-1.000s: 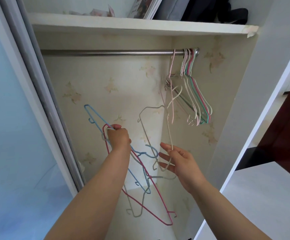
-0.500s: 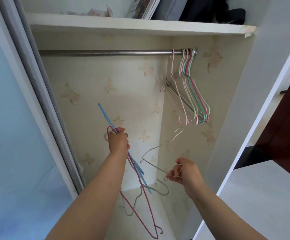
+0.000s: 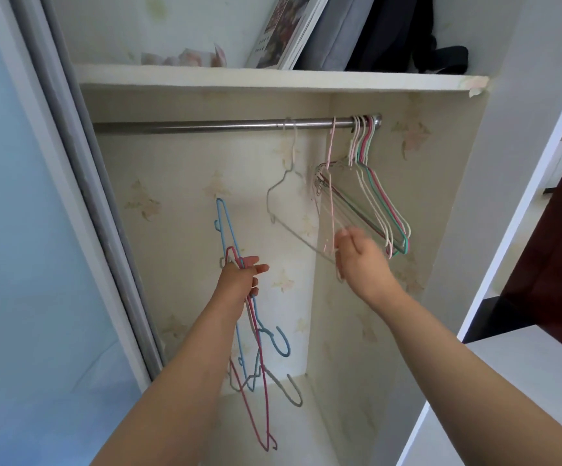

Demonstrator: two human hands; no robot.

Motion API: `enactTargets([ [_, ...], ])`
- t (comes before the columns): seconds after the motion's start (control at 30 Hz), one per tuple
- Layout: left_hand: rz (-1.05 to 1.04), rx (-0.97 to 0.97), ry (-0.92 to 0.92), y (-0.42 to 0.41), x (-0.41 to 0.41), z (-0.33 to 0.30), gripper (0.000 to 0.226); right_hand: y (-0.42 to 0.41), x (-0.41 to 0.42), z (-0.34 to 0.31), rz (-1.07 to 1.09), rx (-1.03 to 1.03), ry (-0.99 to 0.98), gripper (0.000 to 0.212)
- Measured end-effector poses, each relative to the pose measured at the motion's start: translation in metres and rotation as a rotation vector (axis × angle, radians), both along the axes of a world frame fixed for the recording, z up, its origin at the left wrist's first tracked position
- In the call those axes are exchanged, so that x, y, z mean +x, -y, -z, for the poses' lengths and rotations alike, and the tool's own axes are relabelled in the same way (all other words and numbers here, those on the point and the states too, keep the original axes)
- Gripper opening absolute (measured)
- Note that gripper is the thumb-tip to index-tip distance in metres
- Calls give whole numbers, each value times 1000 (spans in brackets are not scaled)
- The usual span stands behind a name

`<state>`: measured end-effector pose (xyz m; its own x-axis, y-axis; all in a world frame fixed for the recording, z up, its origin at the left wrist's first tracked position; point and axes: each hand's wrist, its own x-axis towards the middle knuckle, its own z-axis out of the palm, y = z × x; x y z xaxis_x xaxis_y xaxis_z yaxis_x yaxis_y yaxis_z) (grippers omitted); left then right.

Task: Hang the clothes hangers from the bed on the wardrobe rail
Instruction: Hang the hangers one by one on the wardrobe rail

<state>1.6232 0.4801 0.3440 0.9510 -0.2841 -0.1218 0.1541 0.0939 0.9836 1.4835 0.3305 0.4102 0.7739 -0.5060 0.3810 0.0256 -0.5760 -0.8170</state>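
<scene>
I read the white hanger (image 3: 284,183) hooked on the rail (image 3: 205,125) at upper centre, my right hand (image 3: 356,255) pinching its lower bar, my left hand (image 3: 239,279) clamping the remaining hangers (image 3: 256,334) lower left.

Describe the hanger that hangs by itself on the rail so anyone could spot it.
Find the metal wardrobe rail under the shelf. Left of the bunched hangers at its right end, one white wire hanger hooks on near the middle. It hangs alone, tilted, its lower end at the right hand.
</scene>
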Motion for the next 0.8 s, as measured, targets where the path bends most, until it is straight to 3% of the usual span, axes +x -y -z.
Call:
enactTargets([
  [0.13, 39, 1, 3, -1, -2, -16, 24, 12, 26, -28, 26, 63, 87, 27],
  [0.27, 146, 228, 159, 0, -8, -33, 25, 22, 52, -35, 3, 117, 40, 24],
  [0.37, 185, 288, 227, -1, -11, -40, 23, 26, 62, -24, 36, 102, -7, 23],
  [0.5, 193, 170, 264, -4, -19, -45, 15, 46, 60, -6, 225, 48, -28, 21],
  [0.7, 271, -6, 327, -10, -25, -50, 18, 81, 51, 18, 352, 147, -39, 21],
  [0.8, 223, -77, 297, -11, -24, -49, 18, 78, 35, 44, 486, 135, 123, 22],
])
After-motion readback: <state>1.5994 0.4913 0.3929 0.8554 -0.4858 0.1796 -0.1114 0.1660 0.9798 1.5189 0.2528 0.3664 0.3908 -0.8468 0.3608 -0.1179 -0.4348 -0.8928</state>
